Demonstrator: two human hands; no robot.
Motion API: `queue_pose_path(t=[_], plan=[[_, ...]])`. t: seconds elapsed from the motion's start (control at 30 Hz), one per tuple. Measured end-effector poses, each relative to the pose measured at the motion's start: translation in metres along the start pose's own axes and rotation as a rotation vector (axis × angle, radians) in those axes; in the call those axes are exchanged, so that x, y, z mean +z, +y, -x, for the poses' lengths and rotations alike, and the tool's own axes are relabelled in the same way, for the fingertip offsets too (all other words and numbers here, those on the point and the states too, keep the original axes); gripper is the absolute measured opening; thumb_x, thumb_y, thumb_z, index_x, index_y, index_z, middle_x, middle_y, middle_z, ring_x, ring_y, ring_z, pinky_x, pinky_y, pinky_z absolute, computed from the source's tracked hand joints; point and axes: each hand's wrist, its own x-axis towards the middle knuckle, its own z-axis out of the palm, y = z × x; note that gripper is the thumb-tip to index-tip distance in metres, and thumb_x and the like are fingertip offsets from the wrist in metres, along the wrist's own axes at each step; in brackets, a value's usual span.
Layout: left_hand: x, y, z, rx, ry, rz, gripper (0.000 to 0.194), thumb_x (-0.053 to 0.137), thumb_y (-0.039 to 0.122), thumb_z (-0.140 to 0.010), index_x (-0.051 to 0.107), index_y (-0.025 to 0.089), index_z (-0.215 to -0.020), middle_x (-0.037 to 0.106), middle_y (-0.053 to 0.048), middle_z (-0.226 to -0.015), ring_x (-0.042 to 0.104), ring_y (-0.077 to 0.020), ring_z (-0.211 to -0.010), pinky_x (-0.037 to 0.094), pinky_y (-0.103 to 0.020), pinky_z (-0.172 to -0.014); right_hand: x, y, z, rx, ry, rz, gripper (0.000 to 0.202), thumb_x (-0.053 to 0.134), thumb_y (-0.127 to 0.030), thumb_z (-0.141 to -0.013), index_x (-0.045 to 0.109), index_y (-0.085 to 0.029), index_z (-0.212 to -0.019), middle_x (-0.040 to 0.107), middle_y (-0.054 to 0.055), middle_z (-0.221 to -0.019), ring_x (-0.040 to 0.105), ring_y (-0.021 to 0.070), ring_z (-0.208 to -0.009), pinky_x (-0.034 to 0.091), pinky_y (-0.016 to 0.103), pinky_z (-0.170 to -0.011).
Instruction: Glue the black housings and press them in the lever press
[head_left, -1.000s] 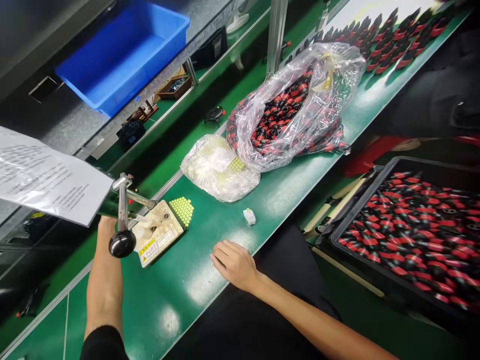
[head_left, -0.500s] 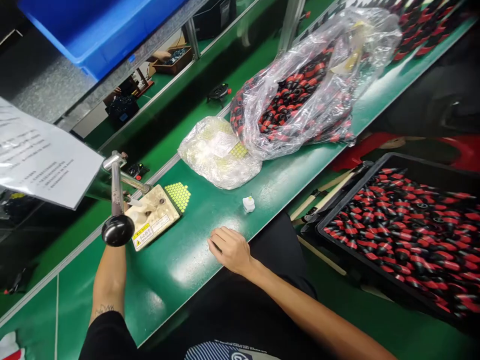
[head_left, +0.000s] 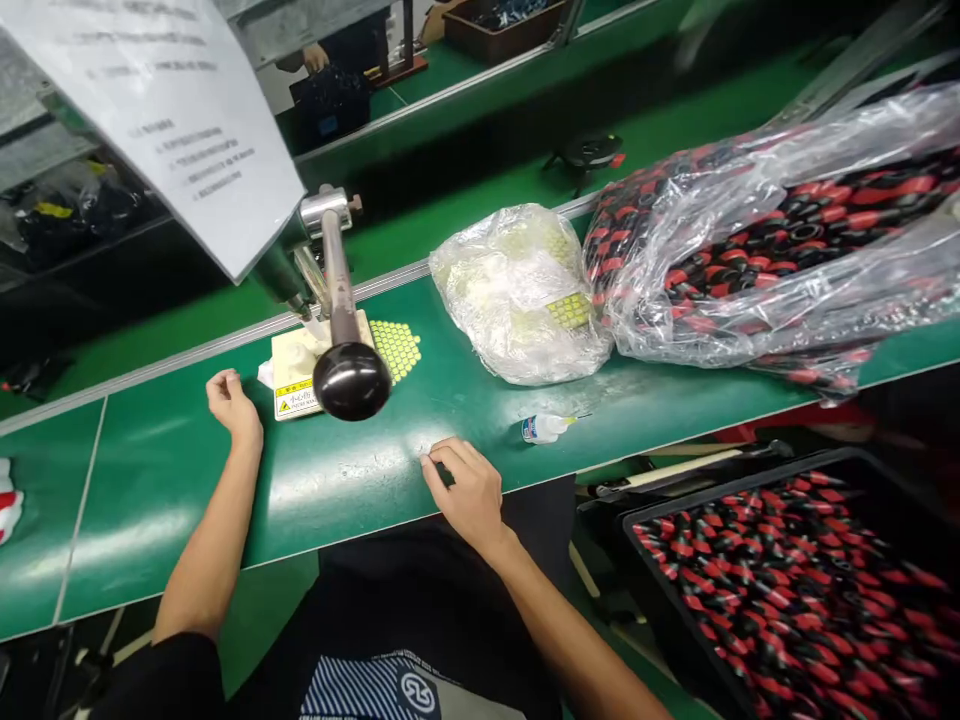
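Right hand [head_left: 471,490], lower centre of the frame: your thumb and index finger bent towards each other, tips close, the other fingers curled; whether a small item sits between the tips, you cannot tell.

Left hand [head_left: 234,405], left of centre: your fingers loosely curled, just beside the press; any grip is too small to tell.

Press base [head_left: 289,365], left of centre, to the right of your left hand: pale block, yellow warning label, lever with black ball knob [head_left: 352,381] in front.

Yellow-green pieces [head_left: 397,348]: flat cluster on the green bench [head_left: 172,450], directly right of the base.

Small bottle [head_left: 544,429], right of your right hand and apart from it: white, blue label, lying on its side, tip to the right.

Smaller bag [head_left: 517,300], centre: clear plastic, yellow-green pieces inside.

Larger bag [head_left: 660,325], right side: clear plastic, open, full of red-and-black parts, against the smaller bag.

Black bin [head_left: 636,545], lower right, below bench level: more red-and-black parts.

Printed sheet [head_left: 187,130], upper left.

Brown tray [head_left: 480,42], top of the frame, beyond the rail.
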Motion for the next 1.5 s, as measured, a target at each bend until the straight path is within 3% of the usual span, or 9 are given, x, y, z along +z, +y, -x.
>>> queue_pose_path(t=[0.1,0.17,0.2,0.3,0.4,0.53,0.73,1.13,1.5], plan=[[-0.003,0.026,0.05,0.081,0.119,0.008,0.027,0.057,0.047,-0.101,0.054,0.022,-0.11,0.06,-0.004,-0.108,0.059,-0.022,-0.107,0.048,-0.039,-0.103,-0.005,0.009,-0.015,0.232,-0.105,-0.264,0.018,0.06,-0.022,-0.104,0.064,-0.023,-0.087,0.071,0.001,-0.089,0.067,0.0143,-0.078,0.05,0.028,-0.066],[-0.005,0.053,0.097,0.184,0.026,0.018,0.022,0.062,0.044,-0.099,0.057,0.022,-0.099,0.061,-0.003,-0.096,0.06,-0.022,-0.095,0.049,-0.039,-0.094,-0.001,0.021,-0.03,0.349,-0.105,-0.399,0.012,0.061,-0.028,-0.102,0.07,-0.024,-0.095,0.072,0.004,-0.097,0.069,0.0163,-0.082,0.05,0.027,-0.06],[-0.006,0.069,0.122,0.336,-0.187,0.021,0.017,0.057,0.038,-0.103,0.059,0.022,-0.096,0.063,-0.004,-0.092,0.061,-0.0224,-0.091,0.049,-0.04,-0.09,0.005,0.027,-0.04,0.384,-0.08,-0.434,0.012,0.061,-0.031,-0.1,0.071,-0.023,-0.1,0.072,0.006,-0.102,0.07,0.0177,-0.084,0.05,0.027,-0.059],[-0.003,0.113,0.198,0.871,-1.178,0.144,0.02,0.048,0.024,-0.108,0.068,0.024,-0.109,0.074,-0.006,-0.097,0.065,-0.0205,-0.096,0.048,-0.037,-0.091,0.031,0.045,-0.071,0.443,0.025,-0.435,0.022,0.056,-0.033,-0.098,0.065,-0.022,-0.115,0.069,0.013,-0.119,0.07,0.0204,-0.094,0.057,0.03,-0.066],[0.01,0.136,0.26,1.244,-1.574,0.125,0.017,0.054,0.025,-0.108,0.07,0.021,-0.103,0.073,-0.005,-0.092,0.064,-0.0193,-0.089,0.046,-0.035,-0.082,0.061,0.059,-0.103,0.467,0.096,-0.387,0.031,0.048,-0.03,-0.099,0.059,-0.023,-0.127,0.064,0.016,-0.13,0.067,0.0228,-0.109,0.061,0.038,-0.088],[0.021,0.128,0.302,1.363,-1.614,0.065,0.013,0.061,0.019,-0.104,0.071,0.018,-0.096,0.072,-0.005,-0.085,0.065,-0.0183,-0.079,0.041,-0.036,-0.068,0.086,0.071,-0.144,0.446,0.082,-0.3,0.039,0.049,-0.03,-0.098,0.059,-0.022,-0.134,0.062,0.018,-0.135,0.058,0.0296,-0.128,0.053,0.049,-0.108],[0.007,0.096,0.304,1.278,-1.592,-0.111,0.008,0.072,0.022,-0.098,0.076,0.015,-0.098,0.075,-0.009,-0.084,0.068,-0.0216,-0.077,0.042,-0.036,-0.071,0.104,0.087,-0.181,0.427,0.071,-0.193,0.034,0.041,-0.028,-0.099,0.06,-0.022,-0.126,0.064,0.015,-0.133,0.058,0.0293,-0.13,0.043,0.052,-0.119],[-0.001,0.085,0.301,1.238,-1.67,-0.169,0.016,0.068,0.022,-0.096,0.078,0.016,-0.107,0.077,-0.012,-0.091,0.069,-0.025,-0.082,0.045,-0.039,-0.079,0.095,0.101,-0.189,0.26,-0.038,-0.302,0.034,0.06,-0.023,-0.084,0.069,-0.023,-0.118,0.076,0.009,-0.13,0.067,0.0271,-0.126,0.05,0.047,-0.118],[0.01,0.079,0.312,1.255,-1.831,-0.372,0.028,0.068,0.026,-0.098,0.079,0.014,-0.121,0.08,-0.017,-0.101,0.072,-0.0303,-0.089,0.047,-0.046,-0.087,0.087,0.104,-0.182,0.239,-0.011,-0.444,0.029,0.047,-0.021,-0.091,0.069,-0.021,-0.109,0.079,0.01,-0.112,0.075,0.0247,-0.111,0.058,0.046,-0.106]])
